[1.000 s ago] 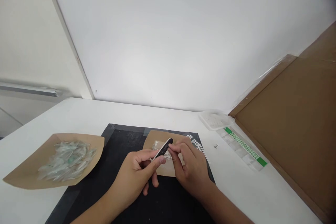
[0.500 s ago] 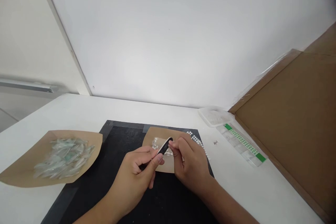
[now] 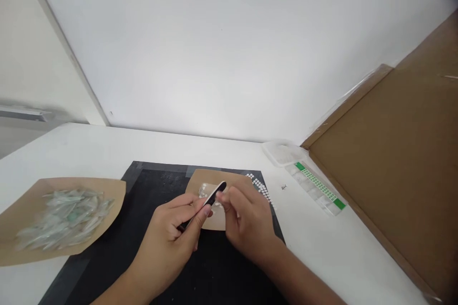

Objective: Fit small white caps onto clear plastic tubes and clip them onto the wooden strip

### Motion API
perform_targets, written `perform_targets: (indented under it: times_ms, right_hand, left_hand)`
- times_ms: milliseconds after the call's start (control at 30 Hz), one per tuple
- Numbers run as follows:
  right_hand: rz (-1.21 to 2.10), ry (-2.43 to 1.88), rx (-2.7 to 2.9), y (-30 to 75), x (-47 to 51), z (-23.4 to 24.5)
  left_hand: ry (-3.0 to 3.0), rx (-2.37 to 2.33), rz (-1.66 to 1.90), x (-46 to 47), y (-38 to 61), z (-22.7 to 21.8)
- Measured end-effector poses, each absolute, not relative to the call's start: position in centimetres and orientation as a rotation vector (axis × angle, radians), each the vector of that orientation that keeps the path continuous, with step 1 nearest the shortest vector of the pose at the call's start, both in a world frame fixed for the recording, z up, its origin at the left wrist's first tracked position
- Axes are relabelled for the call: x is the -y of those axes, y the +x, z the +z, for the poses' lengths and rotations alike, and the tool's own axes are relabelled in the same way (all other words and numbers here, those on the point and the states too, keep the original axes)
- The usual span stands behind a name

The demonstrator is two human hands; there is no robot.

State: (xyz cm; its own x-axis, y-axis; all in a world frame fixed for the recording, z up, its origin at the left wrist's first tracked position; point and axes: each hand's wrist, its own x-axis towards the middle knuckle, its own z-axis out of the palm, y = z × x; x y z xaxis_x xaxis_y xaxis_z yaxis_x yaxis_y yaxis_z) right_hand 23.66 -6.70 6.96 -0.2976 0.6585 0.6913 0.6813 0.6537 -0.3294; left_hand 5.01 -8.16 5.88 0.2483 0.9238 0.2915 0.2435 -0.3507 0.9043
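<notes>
My left hand (image 3: 168,238) is closed around a black nail file (image 3: 214,194), its tip angled up to the right. My right hand (image 3: 245,221) is pinched right at the file's upper end, holding something too small to make out against it. Both hands hover over a black mat (image 3: 150,186). Under the fingers lies a small brown paper piece (image 3: 200,181) with several small white pieces on it.
A brown paper tray (image 3: 110,188) with a heap of clear and green plastic bits lies at the left. Rows of white dots (image 3: 259,186), a clear strip with green ends (image 3: 317,186), a clear lidded box (image 3: 281,152) and a large cardboard sheet (image 3: 393,152) lie to the right.
The view has drifted, so everything sits lower and further left. Both hands stay together at the file, with the right fingers shifting slightly along its tip.
</notes>
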Motion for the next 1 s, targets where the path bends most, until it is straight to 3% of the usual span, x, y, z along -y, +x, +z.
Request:
perform_targets:
  times_ms: [333, 1000]
  right_hand:
    - [0.199, -1.064, 1.870, 24.7, 6.6, 6.7]
    - [-0.099, -1.035, 2.102, 24.6, 6.3, 6.7]
  left_hand:
    - [1.773, -1.085, 1.155, 8.3, 5.2, 6.9]
    - [1.776, -1.080, 1.141, 8.0, 5.1, 7.0]
